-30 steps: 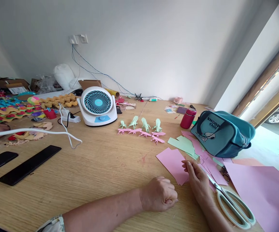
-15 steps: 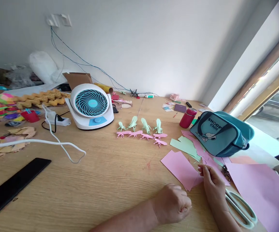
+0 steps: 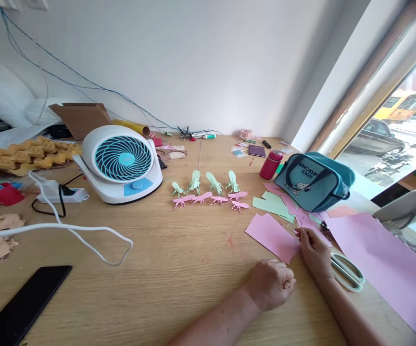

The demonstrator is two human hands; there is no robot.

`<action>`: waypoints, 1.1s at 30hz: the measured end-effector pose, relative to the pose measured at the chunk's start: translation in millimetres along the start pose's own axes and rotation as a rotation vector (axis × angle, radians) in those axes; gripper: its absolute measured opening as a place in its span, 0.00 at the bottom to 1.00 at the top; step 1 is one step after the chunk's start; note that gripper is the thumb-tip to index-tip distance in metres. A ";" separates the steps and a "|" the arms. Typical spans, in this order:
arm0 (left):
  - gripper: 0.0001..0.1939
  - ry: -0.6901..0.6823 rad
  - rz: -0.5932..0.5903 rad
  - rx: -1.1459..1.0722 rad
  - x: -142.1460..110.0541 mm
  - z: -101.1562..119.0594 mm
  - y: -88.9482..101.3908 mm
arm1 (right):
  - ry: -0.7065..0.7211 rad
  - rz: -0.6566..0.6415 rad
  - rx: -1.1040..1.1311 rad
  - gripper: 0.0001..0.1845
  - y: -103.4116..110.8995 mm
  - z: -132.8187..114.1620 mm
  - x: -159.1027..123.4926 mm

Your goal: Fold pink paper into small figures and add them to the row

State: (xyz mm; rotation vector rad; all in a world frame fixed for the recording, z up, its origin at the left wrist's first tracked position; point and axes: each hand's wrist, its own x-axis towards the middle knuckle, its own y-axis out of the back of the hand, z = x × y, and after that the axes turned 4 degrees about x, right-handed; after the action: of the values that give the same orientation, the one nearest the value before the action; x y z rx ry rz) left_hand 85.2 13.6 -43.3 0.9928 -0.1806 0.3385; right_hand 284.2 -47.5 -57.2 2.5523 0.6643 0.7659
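The left hand (image 3: 271, 284) is clenched over the table (image 3: 139, 298); the right hand (image 3: 315, 253) curls inward, its grip impossible to tell. Pink sheets (image 3: 271, 235) lie just beside it; scissors (image 3: 358, 277) by its wrist.

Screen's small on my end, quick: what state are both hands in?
Left hand: closed in a fist; any contents hidden.
Right hand: partly curled near the pink paper; whether it's holding anything cannot be told.

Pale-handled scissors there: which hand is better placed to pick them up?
Probably the right hand: its wrist lies right beside the handles of the scissors. The left hand is a fist farther off, with the right forearm between.
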 end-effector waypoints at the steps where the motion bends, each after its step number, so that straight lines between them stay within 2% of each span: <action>1: 0.21 0.008 0.004 -0.021 -0.3 0.1 1.3 | 0.011 0.011 -0.008 0.23 -0.3 -1.7 -0.1; 12: 0.23 0.175 0.095 -0.205 -7.1 -3.9 2.7 | 0.024 0.113 -0.051 0.20 -2.4 -4.4 -0.8; 21: 0.24 0.163 0.145 -0.307 -13.9 -0.5 6.3 | 0.043 0.120 -0.059 0.19 -5.7 -9.9 -6.9; 33: 0.23 0.164 0.106 -0.277 -13.8 -1.2 5.0 | 0.071 0.072 -0.059 0.16 -6.1 -13.3 -8.9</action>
State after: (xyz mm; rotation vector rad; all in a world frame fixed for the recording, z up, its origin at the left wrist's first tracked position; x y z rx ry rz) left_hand 70.5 14.4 -44.2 0.6800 -0.1267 0.4767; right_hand 267.8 -44.3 -53.5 2.5173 0.5659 0.8907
